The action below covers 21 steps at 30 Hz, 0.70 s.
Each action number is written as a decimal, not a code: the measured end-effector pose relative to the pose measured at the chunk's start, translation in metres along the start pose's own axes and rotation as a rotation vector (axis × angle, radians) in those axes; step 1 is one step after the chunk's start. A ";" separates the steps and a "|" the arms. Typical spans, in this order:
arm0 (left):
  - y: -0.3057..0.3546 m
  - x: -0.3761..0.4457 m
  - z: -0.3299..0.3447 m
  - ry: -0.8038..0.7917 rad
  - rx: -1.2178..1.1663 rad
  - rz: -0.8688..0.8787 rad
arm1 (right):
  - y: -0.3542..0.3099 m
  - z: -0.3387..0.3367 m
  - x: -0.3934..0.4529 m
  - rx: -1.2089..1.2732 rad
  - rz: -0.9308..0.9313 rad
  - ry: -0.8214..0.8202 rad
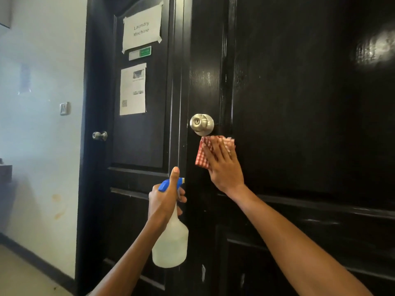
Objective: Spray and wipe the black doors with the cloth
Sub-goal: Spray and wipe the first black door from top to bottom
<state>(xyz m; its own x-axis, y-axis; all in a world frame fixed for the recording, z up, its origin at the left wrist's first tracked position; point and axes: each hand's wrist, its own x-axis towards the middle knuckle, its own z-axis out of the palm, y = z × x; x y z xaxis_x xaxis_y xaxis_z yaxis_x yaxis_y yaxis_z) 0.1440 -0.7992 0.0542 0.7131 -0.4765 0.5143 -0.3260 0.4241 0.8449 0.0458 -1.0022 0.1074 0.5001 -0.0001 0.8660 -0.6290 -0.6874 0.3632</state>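
The right hand (224, 167) is lying flat with its fingers spread, pressing a red-and-white checked cloth (206, 152) against the near black door (299, 103); the palm is open on the cloth rather than closed around it. The cloth is sitting just below the silver doorknob (202, 124), at about five o'clock from it, nearly touching. The left hand (164, 199) is wrapping around the neck of a white spray bottle (171, 246), thumb pointing up over the blue spray head (168, 184), whose nozzle is aiming toward the door's edge. The bottle is hanging at about seven o'clock from the cloth. At ten o'clock, a second black door (139, 146) is carrying a paper sign (142, 27) reading "Laundry Machine", a printed sheet (133, 89) below it, and a smaller knob (99, 135). A pale wall (42, 146) is standing at nine o'clock.
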 end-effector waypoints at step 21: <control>-0.063 -0.056 -0.031 0.067 0.100 -0.062 | -0.042 0.014 -0.030 0.006 -0.102 -0.157</control>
<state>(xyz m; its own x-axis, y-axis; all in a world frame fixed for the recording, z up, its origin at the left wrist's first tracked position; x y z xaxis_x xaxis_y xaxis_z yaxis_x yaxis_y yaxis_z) 0.1435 -0.7757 -0.0326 0.7727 -0.4450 0.4527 -0.3380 0.3152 0.8868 0.0653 -0.9839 0.0611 0.6481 -0.0428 0.7603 -0.5666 -0.6942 0.4438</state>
